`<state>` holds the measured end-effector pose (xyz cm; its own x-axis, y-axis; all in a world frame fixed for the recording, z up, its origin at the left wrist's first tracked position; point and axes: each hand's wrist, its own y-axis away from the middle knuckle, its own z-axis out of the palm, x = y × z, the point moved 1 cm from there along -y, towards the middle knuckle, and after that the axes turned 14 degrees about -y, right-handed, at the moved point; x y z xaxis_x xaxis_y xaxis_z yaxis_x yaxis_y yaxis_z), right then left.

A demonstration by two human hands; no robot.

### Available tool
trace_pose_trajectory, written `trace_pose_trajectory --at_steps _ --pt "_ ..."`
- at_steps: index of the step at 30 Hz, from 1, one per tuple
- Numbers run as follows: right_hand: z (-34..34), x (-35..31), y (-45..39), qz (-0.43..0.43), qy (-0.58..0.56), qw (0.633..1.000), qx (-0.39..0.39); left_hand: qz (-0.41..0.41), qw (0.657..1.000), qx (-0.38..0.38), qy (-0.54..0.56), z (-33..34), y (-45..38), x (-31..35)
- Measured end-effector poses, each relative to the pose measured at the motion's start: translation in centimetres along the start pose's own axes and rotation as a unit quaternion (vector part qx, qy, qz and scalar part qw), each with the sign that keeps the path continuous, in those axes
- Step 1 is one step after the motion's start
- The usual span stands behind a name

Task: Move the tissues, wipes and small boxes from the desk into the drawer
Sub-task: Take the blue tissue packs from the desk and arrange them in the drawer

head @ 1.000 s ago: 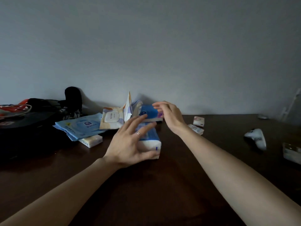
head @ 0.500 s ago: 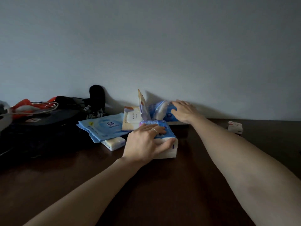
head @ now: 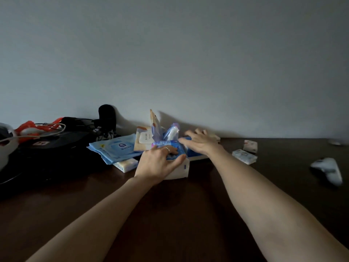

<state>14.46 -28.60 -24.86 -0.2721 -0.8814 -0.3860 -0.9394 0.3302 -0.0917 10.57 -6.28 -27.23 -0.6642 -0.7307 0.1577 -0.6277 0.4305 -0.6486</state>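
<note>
My left hand (head: pixel 158 162) grips a blue and white tissue pack (head: pixel 178 167) on the dark desk (head: pixel 170 214). Just behind it my right hand (head: pixel 200 141), fingers spread and blurred, lies over a flat blue pack (head: pixel 194 154). A light blue wipes pack (head: pixel 115 148) lies to the left, on a small pale box (head: pixel 126 165). A beige wipes pack (head: pixel 144 139) and upright packets (head: pixel 171 132) stand by the wall. Two small tissue packets (head: pixel 244 156) (head: pixel 250 146) lie to the right. No drawer is in view.
A black bag (head: pixel 47 150) with cables and an orange item (head: pixel 28 127) fills the desk's left side. A white remote-like object (head: pixel 328 170) lies blurred at the right. A grey wall (head: pixel 188 63) closes the back.
The view swung right. My left hand keeps its hold on the tissue pack. My right hand came forward from the packets by the wall and now lies over the flat blue pack.
</note>
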Motion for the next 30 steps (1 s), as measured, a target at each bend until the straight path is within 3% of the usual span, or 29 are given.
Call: trace_pose_trajectory --at_steps 12,15,17,20,24,27,30 --pt "-1.5 -2.4 22.2 -0.083 -0.04 0.996 -0.004 -0.015 0.998 -0.067 0.002 -10.1 9.4 2.0" --pt "-1.4 -2.0 26.7 -0.148 -0.102 0.982 0.051 -0.023 0.992 -0.071 -0.105 -12.1 11.6 2.9" --pt "-1.5 -2.1 29.0 -0.166 -0.113 0.977 0.075 -0.087 0.974 -0.141 -0.156 -13.1 12.0 3.7" --pt "-2.0 -2.4 31.4 -0.136 -0.057 0.988 0.042 -0.167 0.947 -0.229 -0.149 -14.1 11.7 4.6" --pt "-2.6 -2.8 33.7 -0.122 0.05 0.991 -0.006 -0.208 0.955 -0.197 -0.076 -13.0 12.7 5.5" --pt "-2.9 -2.9 35.1 -0.122 0.1 0.987 0.031 -0.21 0.959 -0.173 -0.077 -13.0 13.1 5.3" --pt "-1.8 -2.6 36.5 -0.126 0.075 0.985 0.088 -0.206 0.953 -0.21 -0.071 -13.6 13.2 4.7"
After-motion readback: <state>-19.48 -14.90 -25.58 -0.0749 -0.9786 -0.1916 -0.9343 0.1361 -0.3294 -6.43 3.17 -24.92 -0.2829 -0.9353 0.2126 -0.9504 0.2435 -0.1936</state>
